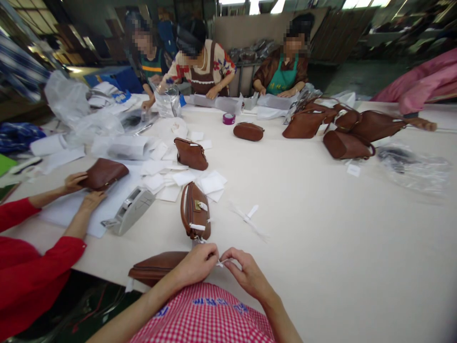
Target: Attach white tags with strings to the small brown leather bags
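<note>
Both hands, left hand (195, 263) and right hand (246, 272), pinch a small white strip (222, 262) taut between fingertips, close to the brown purse (195, 211) lying within reach on the counter (321, 228).

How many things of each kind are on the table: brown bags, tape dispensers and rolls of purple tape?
Brown bags, counting the one held by the co-worker in red: 9, first at, though the pile at far right is hard to separate
Tape dispensers: 1
Purple tape rolls: 1
Total: 11
</note>
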Demonstrator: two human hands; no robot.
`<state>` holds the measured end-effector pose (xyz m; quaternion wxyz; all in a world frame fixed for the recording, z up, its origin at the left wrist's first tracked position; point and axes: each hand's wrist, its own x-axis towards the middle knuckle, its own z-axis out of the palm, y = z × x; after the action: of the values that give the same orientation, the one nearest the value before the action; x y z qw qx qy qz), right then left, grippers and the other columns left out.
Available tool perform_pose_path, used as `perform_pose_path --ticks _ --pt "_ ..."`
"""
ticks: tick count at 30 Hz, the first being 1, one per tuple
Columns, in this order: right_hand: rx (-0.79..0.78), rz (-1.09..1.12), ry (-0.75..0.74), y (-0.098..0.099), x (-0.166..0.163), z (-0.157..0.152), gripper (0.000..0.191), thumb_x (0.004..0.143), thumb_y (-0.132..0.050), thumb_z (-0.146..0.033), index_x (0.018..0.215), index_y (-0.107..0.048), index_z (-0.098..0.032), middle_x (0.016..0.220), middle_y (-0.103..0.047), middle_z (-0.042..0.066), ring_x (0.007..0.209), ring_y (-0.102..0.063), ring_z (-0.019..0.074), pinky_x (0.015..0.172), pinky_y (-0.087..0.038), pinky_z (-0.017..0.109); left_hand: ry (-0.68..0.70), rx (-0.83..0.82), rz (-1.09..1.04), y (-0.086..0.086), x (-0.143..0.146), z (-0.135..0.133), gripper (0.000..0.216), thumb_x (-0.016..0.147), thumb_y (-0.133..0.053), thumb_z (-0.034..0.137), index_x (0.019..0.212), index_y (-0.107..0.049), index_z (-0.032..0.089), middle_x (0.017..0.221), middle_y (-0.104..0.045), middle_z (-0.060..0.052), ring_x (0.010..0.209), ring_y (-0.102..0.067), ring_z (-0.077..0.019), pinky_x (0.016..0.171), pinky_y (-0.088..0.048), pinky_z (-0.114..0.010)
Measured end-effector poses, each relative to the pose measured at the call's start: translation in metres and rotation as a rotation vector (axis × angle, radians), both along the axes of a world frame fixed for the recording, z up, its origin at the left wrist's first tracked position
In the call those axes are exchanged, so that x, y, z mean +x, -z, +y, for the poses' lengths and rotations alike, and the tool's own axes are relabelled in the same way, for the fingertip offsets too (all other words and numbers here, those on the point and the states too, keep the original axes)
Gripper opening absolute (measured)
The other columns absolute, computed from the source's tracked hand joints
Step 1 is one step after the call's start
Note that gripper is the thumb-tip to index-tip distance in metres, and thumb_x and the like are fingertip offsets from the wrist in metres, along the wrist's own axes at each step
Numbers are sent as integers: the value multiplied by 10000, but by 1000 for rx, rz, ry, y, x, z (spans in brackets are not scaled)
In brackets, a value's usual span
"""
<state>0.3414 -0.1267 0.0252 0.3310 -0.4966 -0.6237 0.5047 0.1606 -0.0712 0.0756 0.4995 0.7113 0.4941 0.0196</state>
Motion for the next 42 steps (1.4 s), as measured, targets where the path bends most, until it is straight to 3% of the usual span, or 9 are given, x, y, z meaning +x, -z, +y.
perform_pose_path --ticks 8,12,14,19,27,31,35,38,42 --pt "-33 50 28 6 -7 -4 170 853 -525 -181 1008 -563 -241 941 -631 9 915 -577 180 869 -430 325 -26 -42 -46 3 -4 -1 145 798 -420 262 740 -529 186 711 -541 8 740 -512 -162 680 -361 -277" --pt "19 129 67 6 -10 -6 314 778 -554 -109 1066 -524 -233 1163 -594 48 1036 -557 184 934 -446 331 -38 -53 -67 5 -4 -2 111 788 -427 240 723 -501 189 709 -527 10 731 -502 -161 681 -366 -280" --pt "46 143 65 7 -12 -7 285 756 -582 -99 1004 -523 -227 1254 -555 68 1135 -530 199 977 -436 341 -41 -64 -83 8 -5 -2 117 790 -425 248 727 -503 188 711 -522 9 729 -501 -161 675 -367 -280" --pt "107 138 33 9 -15 -6 171 773 -621 -89 848 -540 -219 1124 -618 56 1113 -561 192 954 -444 322 -60 -86 -100 14 -7 -2 160 794 -441 303 727 -518 180 721 -522 5 738 -498 -164 673 -364 -286" --pt "192 151 56 11 -21 -4 117 828 -632 -131 849 -560 -222 1065 -623 47 1054 -582 174 899 -453 286 -107 -87 -106 23 -7 -1 150 777 -458 288 695 -512 175 689 -502 20 709 -481 -153 643 -359 -277" --pt "194 100 49 10 -20 -5 67 888 -546 -166 882 -573 -227 1141 -588 65 1101 -551 179 964 -429 314 -118 -91 -125 24 -6 -3 152 786 -469 291 714 -534 174 668 -523 13 683 -498 -158 617 -374 -272" --pt "170 38 132 5 -12 -3 70 907 -528 -246 866 -580 -224 1210 -543 82 1174 -490 213 1023 -375 361 -144 50 -206 12 -6 -6 229 777 -420 172 934 -587 179 877 -609 -33 860 -569 -174 821 -437 -303" --pt "131 111 167 1 -7 -2 153 916 -513 -320 826 -586 -220 1004 -590 58 997 -538 199 891 -412 335 -79 236 -272 -1 -4 -8 268 745 -449 125 924 -638 188 1015 -616 -56 1004 -552 -186 937 -402 -317" --pt "-156 301 221 2 -12 -3 292 866 -552 -476 762 -554 -203 725 -555 1 669 -503 150 634 -406 295 -54 88 -217 -10 -1 -10 229 722 -555 185 932 -648 183 826 -656 -13 771 -591 -160 726 -449 -266"
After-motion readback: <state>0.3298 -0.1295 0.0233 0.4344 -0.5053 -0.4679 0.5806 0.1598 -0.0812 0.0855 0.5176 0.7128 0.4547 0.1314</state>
